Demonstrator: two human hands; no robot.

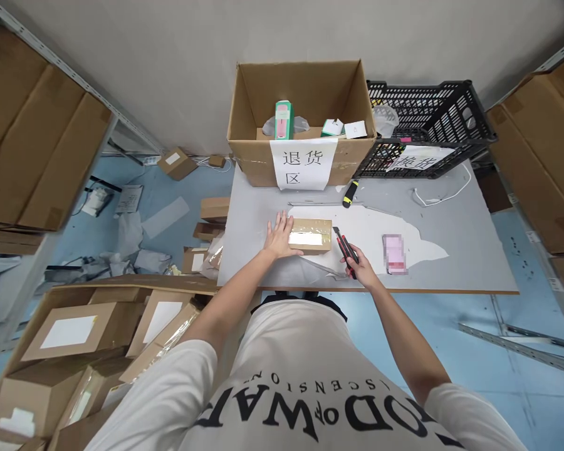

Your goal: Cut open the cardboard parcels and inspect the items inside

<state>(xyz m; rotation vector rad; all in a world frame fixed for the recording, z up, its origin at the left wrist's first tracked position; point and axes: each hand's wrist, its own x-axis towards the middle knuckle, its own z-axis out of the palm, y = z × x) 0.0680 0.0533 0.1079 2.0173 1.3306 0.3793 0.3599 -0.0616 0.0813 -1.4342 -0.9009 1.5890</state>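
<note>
Parcel (310, 235), small, brown and taped, lies on the grey counter (451, 219) before us. Our left hand (278, 238) presses flat on its left end, fingers spread, gripping nothing. Our right hand (360, 268) is closed around a utility knife (344, 245), blade near the parcel's right end. A slip could cut the steadying hand or whatever is inside. Behind, an open cardboard box (244, 150) holds small packets; a black crate (470, 119) holds a bag.
</note>
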